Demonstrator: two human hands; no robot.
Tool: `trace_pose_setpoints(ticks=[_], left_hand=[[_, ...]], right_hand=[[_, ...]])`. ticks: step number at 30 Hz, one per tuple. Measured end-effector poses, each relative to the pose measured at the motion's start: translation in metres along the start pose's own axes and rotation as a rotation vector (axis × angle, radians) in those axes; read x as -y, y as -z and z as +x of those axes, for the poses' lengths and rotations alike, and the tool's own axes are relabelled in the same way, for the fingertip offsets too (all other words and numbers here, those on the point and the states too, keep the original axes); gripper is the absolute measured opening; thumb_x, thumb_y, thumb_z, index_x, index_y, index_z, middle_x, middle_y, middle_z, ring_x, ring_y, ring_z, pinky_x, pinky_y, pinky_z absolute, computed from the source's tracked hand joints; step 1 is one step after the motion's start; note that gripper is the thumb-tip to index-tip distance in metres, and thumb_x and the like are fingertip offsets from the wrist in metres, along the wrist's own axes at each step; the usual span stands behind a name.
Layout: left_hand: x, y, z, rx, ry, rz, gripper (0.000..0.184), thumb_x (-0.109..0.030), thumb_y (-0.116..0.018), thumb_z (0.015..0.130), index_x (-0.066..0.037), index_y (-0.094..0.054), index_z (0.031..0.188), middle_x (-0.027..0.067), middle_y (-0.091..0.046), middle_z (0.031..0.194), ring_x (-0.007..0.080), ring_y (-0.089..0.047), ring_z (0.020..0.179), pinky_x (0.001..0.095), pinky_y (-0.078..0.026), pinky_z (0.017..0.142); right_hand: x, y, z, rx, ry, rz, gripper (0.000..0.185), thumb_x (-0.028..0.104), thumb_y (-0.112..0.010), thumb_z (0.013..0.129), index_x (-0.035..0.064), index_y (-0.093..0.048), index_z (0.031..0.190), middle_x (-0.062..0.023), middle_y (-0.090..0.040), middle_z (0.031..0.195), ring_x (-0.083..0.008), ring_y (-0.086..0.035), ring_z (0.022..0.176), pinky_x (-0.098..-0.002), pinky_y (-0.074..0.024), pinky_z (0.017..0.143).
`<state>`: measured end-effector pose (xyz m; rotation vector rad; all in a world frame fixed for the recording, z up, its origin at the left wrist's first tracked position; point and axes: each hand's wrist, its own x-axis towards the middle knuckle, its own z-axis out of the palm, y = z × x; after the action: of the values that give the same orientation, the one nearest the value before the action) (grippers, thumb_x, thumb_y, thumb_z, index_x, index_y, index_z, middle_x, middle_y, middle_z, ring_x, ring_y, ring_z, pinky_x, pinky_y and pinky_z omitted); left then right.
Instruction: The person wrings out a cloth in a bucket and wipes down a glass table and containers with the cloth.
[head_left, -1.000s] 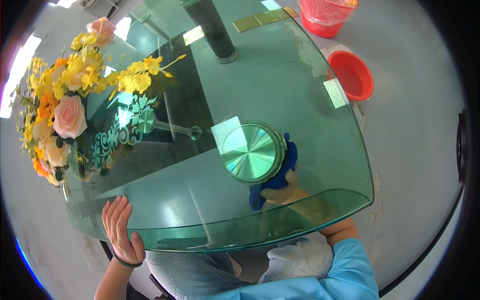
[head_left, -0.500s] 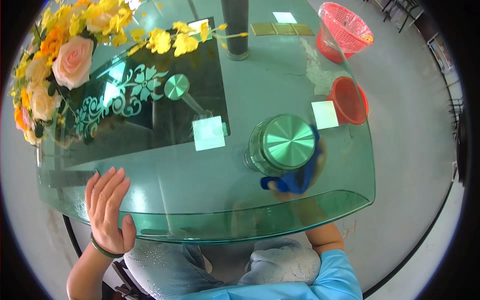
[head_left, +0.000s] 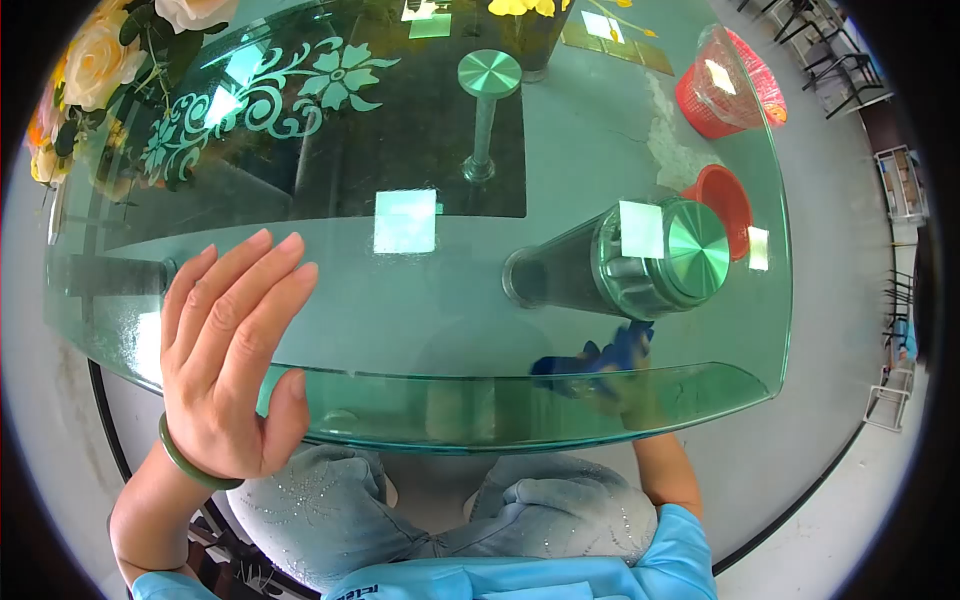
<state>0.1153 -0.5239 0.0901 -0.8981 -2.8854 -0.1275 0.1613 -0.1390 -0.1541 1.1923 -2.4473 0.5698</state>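
Note:
My left hand [head_left: 232, 350], with a green bangle at the wrist, is open above the front left of the glass table [head_left: 380, 300]. Its fingers stretch forward and hold nothing; whether the palm touches the glass I cannot tell. Beneath the tabletop, seen through the glass, my right hand [head_left: 625, 398] is closed on a blue cloth [head_left: 597, 362]. The bunched cloth is just in front of a thick table leg [head_left: 560, 268] whose round metal cap [head_left: 697, 252] shows through the glass. Cloth and table edge partly hide the right fingers.
An artificial flower arrangement [head_left: 105, 62] stands at the far left. A dark lower panel with a floral pattern [head_left: 345, 75] lies under the glass. At the right are a red basket [head_left: 705, 105] with a plastic liner and a red bucket [head_left: 722, 200]. Chairs [head_left: 840, 75] stand farther back.
My right hand and the cloth have come away from beside the leg's cap, toward the table's front edge. The left hand is farther forward over the glass. The camera view has shifted.

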Motion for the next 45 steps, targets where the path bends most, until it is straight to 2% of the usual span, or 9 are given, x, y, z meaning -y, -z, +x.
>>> trace_pose_setpoints(ticks=[6, 8, 11, 18, 20, 23, 31, 35, 45], left_hand=[[0.001, -0.005, -0.001, -0.065, 0.009, 0.013, 0.044, -0.022, -0.047, 0.080, 0.002, -0.058, 0.115, 0.0179, -0.057, 0.119, 0.0354, -0.054, 0.112, 0.0496, -0.033, 0.100], [0.001, -0.005, -0.001, -0.067, 0.011, -0.002, 0.044, -0.022, -0.047, 0.080, 0.002, -0.059, 0.115, 0.0174, -0.058, 0.119, 0.0351, -0.054, 0.112, 0.0501, -0.033, 0.100], [0.003, -0.008, -0.003, -0.096, 0.025, -0.010, 0.042, -0.022, -0.049, 0.079, 0.000, -0.060, 0.112, 0.0159, -0.059, 0.116, 0.0342, -0.055, 0.111, 0.0505, -0.031, 0.101], [-0.005, -0.010, -0.008, -0.238, 0.058, 0.126, 0.032, -0.021, -0.051, 0.077, -0.003, -0.066, 0.099, 0.0111, -0.063, 0.106, 0.0316, -0.057, 0.104, 0.0492, -0.029, 0.102], [-0.006, -0.010, -0.008, -0.234, 0.064, 0.122, 0.032, -0.022, -0.051, 0.078, -0.003, -0.066, 0.100, 0.0109, -0.064, 0.104, 0.0316, -0.058, 0.103, 0.0493, -0.030, 0.102], [-0.007, -0.012, -0.009, -0.241, 0.068, 0.123, 0.031, -0.022, -0.051, 0.079, -0.003, -0.066, 0.099, 0.0105, -0.065, 0.101, 0.0310, -0.058, 0.102, 0.0492, -0.031, 0.101], [-0.004, -0.012, -0.011, -0.295, 0.104, 0.059, 0.027, -0.018, -0.054, 0.076, -0.003, -0.067, 0.094, 0.0118, -0.064, 0.101, 0.0308, -0.059, 0.100, 0.0486, -0.034, 0.098], [-0.007, -0.014, -0.014, -0.341, 0.128, -0.009, 0.025, -0.013, -0.051, 0.077, 0.002, -0.066, 0.092, 0.0162, -0.063, 0.100, 0.0348, -0.057, 0.098, 0.0437, -0.044, 0.087], [-0.009, -0.019, -0.020, -0.383, 0.098, 0.012, 0.022, -0.011, -0.053, 0.074, 0.001, -0.066, 0.088, 0.0126, -0.061, 0.091, 0.0280, -0.055, 0.082, 0.0363, -0.045, 0.070]], right_hand=[[0.007, 0.018, 0.139, 0.057, 0.270, -1.030, 0.042, 0.019, -0.052, 0.086, 0.0156, -0.050, 0.128, -0.0150, -0.053, 0.125, -0.0340, -0.055, 0.111, -0.0498, -0.0290, 0.100], [0.007, 0.003, 0.142, 0.482, 0.394, -1.391, 0.042, 0.025, -0.044, 0.088, 0.0061, -0.054, 0.124, -0.0168, -0.050, 0.128, -0.0355, -0.051, 0.117, -0.0497, -0.0287, 0.101], [0.008, -0.030, 0.131, 0.706, 0.387, -1.275, 0.049, 0.026, -0.046, 0.086, -0.0039, -0.051, 0.125, -0.0203, -0.046, 0.132, -0.0394, -0.044, 0.123, -0.0491, -0.0283, 0.102], [0.007, -0.075, 0.128, 1.131, 0.456, -1.157, 0.052, 0.027, -0.045, 0.088, -0.0036, -0.047, 0.130, -0.0252, -0.037, 0.138, -0.0464, -0.037, 0.125, -0.0546, -0.0260, 0.104], [0.016, -0.067, 0.145, 1.235, 0.221, -0.922, 0.052, 0.027, -0.046, 0.089, -0.0020, -0.046, 0.131, -0.0250, -0.037, 0.138, -0.0468, -0.037, 0.124, -0.0566, -0.0250, 0.104], [0.022, -0.040, 0.183, 1.477, 0.264, -1.204, 0.050, 0.028, -0.045, 0.089, -0.0013, -0.048, 0.130, -0.0223, -0.038, 0.138, -0.0463, -0.036, 0.125, -0.0573, -0.0247, 0.104], [0.006, -0.082, 0.180, 1.418, 0.340, -1.164, 0.050, 0.027, -0.046, 0.089, -0.0009, -0.048, 0.130, -0.0212, -0.039, 0.138, -0.0451, -0.036, 0.126, -0.0569, -0.0248, 0.105], [0.005, -0.091, 0.164, 1.390, 0.388, -1.151, 0.049, 0.027, -0.046, 0.089, -0.0007, -0.049, 0.130, -0.0205, -0.039, 0.138, -0.0444, -0.036, 0.126, -0.0566, -0.0248, 0.105], [0.005, -0.119, 0.104, 1.299, 0.468, -1.087, 0.048, 0.026, -0.047, 0.088, -0.0001, -0.050, 0.129, -0.0188, -0.040, 0.138, -0.0426, -0.036, 0.127, -0.0560, -0.0249, 0.105]])
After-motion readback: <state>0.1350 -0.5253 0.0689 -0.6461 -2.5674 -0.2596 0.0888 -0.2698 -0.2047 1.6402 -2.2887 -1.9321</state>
